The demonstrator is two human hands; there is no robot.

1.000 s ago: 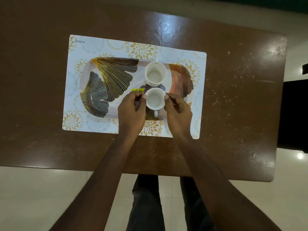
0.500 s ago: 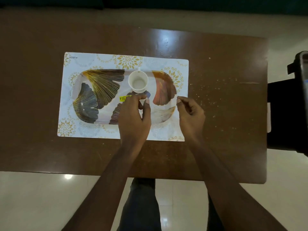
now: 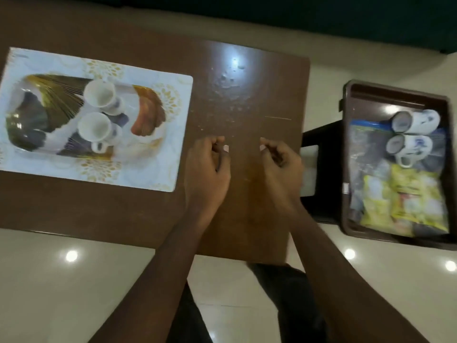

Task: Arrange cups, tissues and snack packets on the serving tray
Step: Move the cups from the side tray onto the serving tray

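The serving tray (image 3: 29, 125) with gold and dark leaf prints lies on a white placemat (image 3: 158, 167) at the left of the brown table. Two white cups stand upright on it, a far cup (image 3: 100, 93) and a near cup (image 3: 94, 126). My left hand (image 3: 206, 169) and my right hand (image 3: 280, 162) hover over bare table to the right of the mat, fingers loosely curled, holding nothing. A brown bin (image 3: 346, 154) beside the table holds two more white cups with blue print (image 3: 415, 122), lying on their sides, and yellow snack packets (image 3: 405, 201).
The table (image 3: 247, 95) ends at its right edge just past my right hand. A dark stool (image 3: 321, 174) carries the bin. Glossy pale floor (image 3: 74, 280) surrounds the table. My legs show below the table's front edge.
Both hands have let go of the near cup and moved right, off the tray. My view has swung right, bringing the bin with cups and packets into sight.
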